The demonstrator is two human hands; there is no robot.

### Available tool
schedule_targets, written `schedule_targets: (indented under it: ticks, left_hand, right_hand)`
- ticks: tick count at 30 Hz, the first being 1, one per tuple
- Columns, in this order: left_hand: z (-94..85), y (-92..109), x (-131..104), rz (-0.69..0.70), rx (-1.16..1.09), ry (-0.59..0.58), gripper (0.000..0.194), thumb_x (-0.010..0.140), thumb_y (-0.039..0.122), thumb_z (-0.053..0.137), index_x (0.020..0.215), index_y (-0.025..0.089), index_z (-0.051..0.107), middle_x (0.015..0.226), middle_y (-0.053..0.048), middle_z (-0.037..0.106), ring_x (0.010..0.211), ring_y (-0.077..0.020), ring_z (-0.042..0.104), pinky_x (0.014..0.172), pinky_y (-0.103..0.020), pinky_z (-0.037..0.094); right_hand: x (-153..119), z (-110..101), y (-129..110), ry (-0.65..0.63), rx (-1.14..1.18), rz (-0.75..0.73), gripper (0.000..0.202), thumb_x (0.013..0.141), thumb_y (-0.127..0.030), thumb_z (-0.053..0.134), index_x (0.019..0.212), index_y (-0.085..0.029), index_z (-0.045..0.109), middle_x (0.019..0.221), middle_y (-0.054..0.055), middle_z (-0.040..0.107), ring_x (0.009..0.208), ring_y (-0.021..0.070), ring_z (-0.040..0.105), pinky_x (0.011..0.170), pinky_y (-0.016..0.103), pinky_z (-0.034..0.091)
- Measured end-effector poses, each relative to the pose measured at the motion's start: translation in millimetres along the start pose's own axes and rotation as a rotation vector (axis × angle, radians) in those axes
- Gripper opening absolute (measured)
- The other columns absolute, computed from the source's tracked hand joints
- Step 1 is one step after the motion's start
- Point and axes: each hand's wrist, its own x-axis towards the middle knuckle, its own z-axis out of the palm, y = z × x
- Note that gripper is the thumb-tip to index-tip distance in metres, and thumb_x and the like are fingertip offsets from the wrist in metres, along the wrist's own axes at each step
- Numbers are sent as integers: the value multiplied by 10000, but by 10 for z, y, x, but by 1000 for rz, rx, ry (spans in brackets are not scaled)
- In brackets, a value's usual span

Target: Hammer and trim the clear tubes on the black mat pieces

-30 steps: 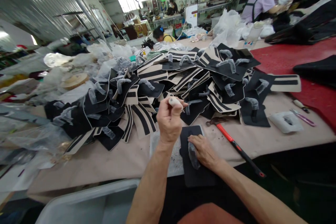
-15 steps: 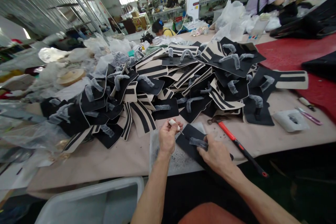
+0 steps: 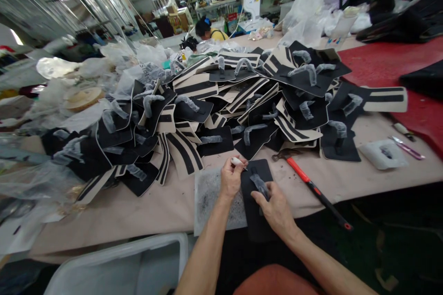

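My left hand (image 3: 231,179) is closed around a small white-handled pointed tool (image 3: 237,161), its tip at the top edge of a black flat piece (image 3: 254,193). That piece lies on a grey mat (image 3: 211,199) at the table's near edge. My right hand (image 3: 273,205) presses on the piece and pinches the grey plastic-wrapped strap (image 3: 259,184) on it. Just beyond is a big heap of black and beige striped pieces (image 3: 221,110).
A red-handled hammer (image 3: 311,186) lies right of my hands. Further right are a white holder (image 3: 383,154) and a pink pen (image 3: 407,148). A grey bin (image 3: 121,267) stands below the table edge. Plastic bags (image 3: 69,97) pile at left. Other people work at the back.
My left hand has come down from a raised position to the black piece. My right hand turned the piece and set it flat on the mat. The view tilted slightly.
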Motion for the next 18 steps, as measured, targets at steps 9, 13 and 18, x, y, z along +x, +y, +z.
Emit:
schedule_targets:
  ticks: [9,13,18]
  left_hand:
    - [103,-99,128,-18,-39,-86,420,813,486,728,1027,147,604,920,-84,729,823,-225,752,763,-328,600]
    - [98,-170,154,-16,-44,-88,448,806,546,715,975,152,584,870,-68,714,781,-225,752,732,-334,609]
    - [41,-193,139,0,-70,-19,431,827,559,684,964,169,564,855,-30,689,741,-193,740,709,-322,612]
  right_hand:
    - [84,68,11,-156,-340,-91,629,918,-481,533,1459,-181,418,893,125,748,842,310,724,731,377,487]
    - [116,56,-6,-204,-437,-119,534,934,-472,521,1392,-197,508,910,132,752,875,294,723,757,364,483]
    - [151,39,12,-215,-407,-118,554,938,-518,512,1395,-205,510,938,142,751,895,306,720,769,376,489]
